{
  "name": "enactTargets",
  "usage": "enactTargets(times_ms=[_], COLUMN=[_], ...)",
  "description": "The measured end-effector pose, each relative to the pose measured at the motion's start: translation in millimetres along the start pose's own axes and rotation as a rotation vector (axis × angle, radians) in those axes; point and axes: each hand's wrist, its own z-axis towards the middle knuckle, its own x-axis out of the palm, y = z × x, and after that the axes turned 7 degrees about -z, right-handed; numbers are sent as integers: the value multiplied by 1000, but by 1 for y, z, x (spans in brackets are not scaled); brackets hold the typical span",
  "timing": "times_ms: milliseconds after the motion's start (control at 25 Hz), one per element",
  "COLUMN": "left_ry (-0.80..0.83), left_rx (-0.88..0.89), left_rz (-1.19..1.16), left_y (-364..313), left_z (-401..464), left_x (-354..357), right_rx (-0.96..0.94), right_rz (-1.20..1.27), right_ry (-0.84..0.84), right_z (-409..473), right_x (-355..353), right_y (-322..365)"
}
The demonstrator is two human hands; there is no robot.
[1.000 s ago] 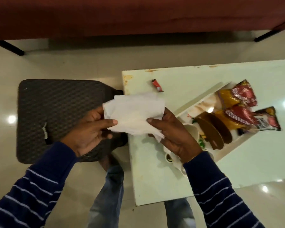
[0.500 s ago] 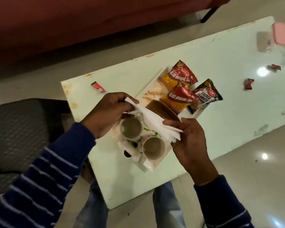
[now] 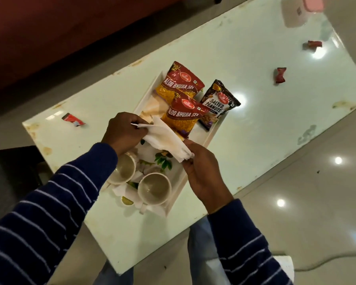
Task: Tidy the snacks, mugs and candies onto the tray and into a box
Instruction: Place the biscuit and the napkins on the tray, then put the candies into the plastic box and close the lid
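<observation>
You had the snack packets (image 3: 182, 93) and both mugs (image 3: 140, 179) on the tray (image 3: 212, 133) already — three candies (image 3: 280, 75) lay loose on the worktop (image 3: 255, 130), the box (image 3: 296, 13) far off. Your left hand (image 3: 122, 130) and right hand (image 3: 201, 167) each pinched the folded tissues (image 3: 164, 140) over the tray.

The pale green table (image 3: 245, 64) stands slantwise on a glossy light floor (image 3: 308, 202), with rust-coloured chips along its edges and corners. A dark red sofa (image 3: 60, 31) runs along the far side of the table, and a dark woven seat (image 3: 10, 167) lies just beside the table's left corner. A folded white paper napkin (image 3: 164, 139) is above the middle of the table.
</observation>
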Motion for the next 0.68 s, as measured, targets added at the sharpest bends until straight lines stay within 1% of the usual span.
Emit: enactTargets(times_ms=[80,120,200,280,320,400,440,480,560,640,680], left_ry=[-39,-56,-109,-214,-287,-421,-487,-548,-628,-604,-582], left_rx=[2,-15,-47,-52,-66,-144,-188,-225,-323,-438,-460], left_rz=[30,-1,-87,-176,-217,-297,-339,-380,-512,-641,-685], left_y=[3,6,18,38,50,74,86,98,113,117,113], left_z=[1,-1,-8,-23,-31,-50,-60,-70,-91,-116,-129], left_x=[1,-1,-11,-24,-29,-34,-33,-30,-20,-2,8], right_rx=[8,0,-79,-283,-426,-678,-744,-766,-755,-785,-833], right_rz=[-56,-133,-384,-615,-728,-1001,-1111,-1174,-1170,-1108,-1088], right_ry=[-19,-56,-156,-200,-174,-41,40,105,159,119,79], right_z=[1,2,1,-1,-1,0,2,5,9,11,12], right_x=[-3,-7,-18,-27,-33,-41,-43,-44,-48,-53,-56], right_y=[1,3,7,5,3,-2,-5,-6,-2,15,30])
